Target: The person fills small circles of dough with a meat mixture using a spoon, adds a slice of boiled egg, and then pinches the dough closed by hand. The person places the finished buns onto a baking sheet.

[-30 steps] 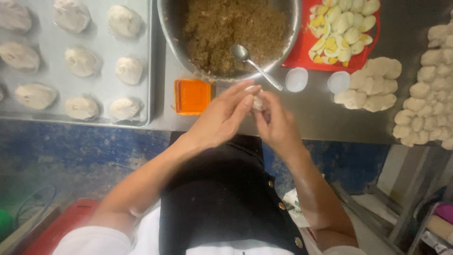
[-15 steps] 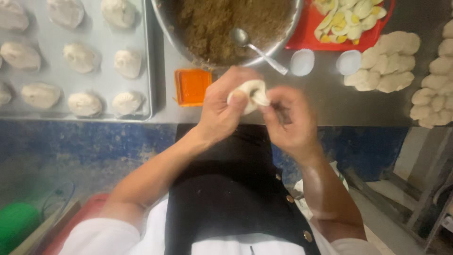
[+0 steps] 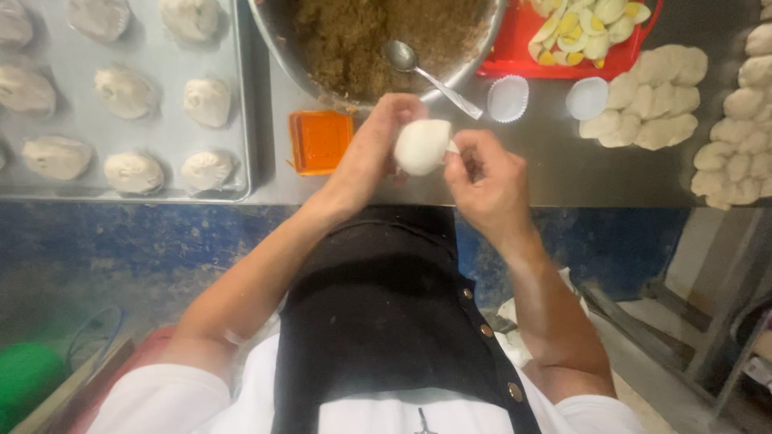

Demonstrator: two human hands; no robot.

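My left hand (image 3: 371, 153) and right hand (image 3: 482, 185) both grasping a round white dough ball (image 3: 421, 146) between them, above the steel table (image 3: 547, 173) edge, just below the big metal bowl of brown filling (image 3: 378, 40), small orange square container (image 3: 320, 141) beside my left hand

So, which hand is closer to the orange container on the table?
The left hand: it is just right of the orange container. The right hand is farther right, beyond the dough ball.

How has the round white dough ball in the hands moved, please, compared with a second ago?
Yes: the round white dough ball now sits higher, level with the orange square container, nearer the metal bowl.
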